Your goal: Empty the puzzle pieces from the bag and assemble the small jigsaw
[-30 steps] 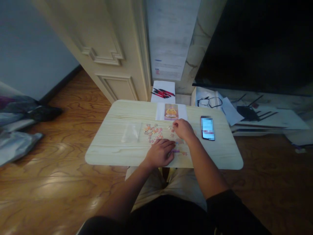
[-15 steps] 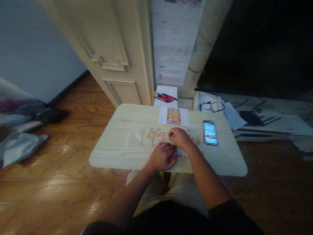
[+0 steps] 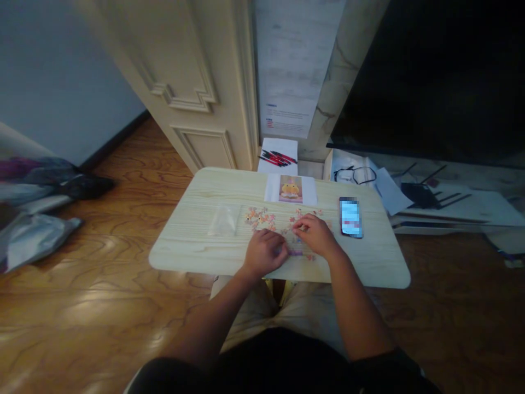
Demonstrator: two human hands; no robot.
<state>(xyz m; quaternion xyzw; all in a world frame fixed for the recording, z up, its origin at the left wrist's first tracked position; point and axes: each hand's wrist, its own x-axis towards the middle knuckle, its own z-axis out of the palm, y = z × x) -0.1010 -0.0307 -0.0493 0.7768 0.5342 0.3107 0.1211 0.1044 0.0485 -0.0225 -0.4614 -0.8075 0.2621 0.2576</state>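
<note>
Small orange and pink jigsaw puzzle pieces (image 3: 260, 218) lie scattered on the pale wooden table (image 3: 184, 241). Over the lower edge of this pile rests my left hand (image 3: 266, 253), fingers bent and lying on the table, thumb apart. Just right of its thumb is a purple strip of puzzle pieces (image 3: 295, 253). My right hand (image 3: 316, 235) is pinched, its fingertips close above the pieces between the hands; whatever is in the pinch is too small to make out. More loose pieces (image 3: 310, 257) lie beneath the right hand, partly hidden by it.
A printed picture of a yellow figure (image 3: 291, 189) lies at the table's far edge. A clear plastic bag (image 3: 224, 220) is left of the pieces, a phone (image 3: 350, 218) to the right. Beyond the table are red and black pens (image 3: 278, 158) and a black router (image 3: 420, 195).
My right hand has moved right, away from my left hand, uncovering pieces between them. The left hand has shifted slightly left, its thumb now apart. The whole view has tilted slightly.
</note>
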